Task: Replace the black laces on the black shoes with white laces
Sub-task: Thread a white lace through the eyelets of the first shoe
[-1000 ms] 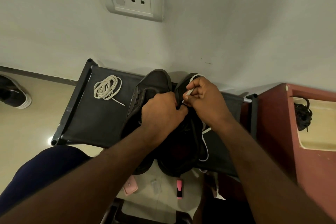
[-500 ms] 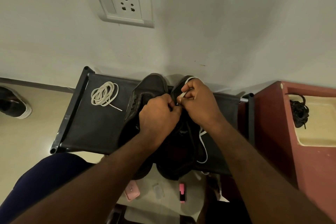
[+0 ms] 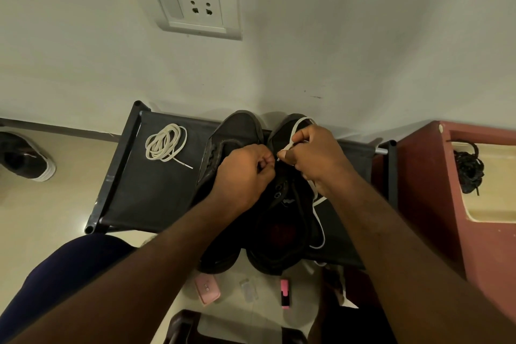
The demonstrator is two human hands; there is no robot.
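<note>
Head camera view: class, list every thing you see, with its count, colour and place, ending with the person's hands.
black shoes: two, black, side by side on rack
loose lace: one, white, along the right-side shoe
coiled lace: one, white, rack's left part
black laces: one bundle, black, cream tray at right
rack: one, black, against wall
socket plate: one, white, wall
spare shoe: one, dark, floor at left
left hand: curled at eyelets
right hand: pinches loose lace

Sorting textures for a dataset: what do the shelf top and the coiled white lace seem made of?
Shelf top: probably dark matte fabric, stretched flat between glossier frame bars. Coiled white lace: likely flat woven textile, matte, limp loops, stiff tip.
</note>
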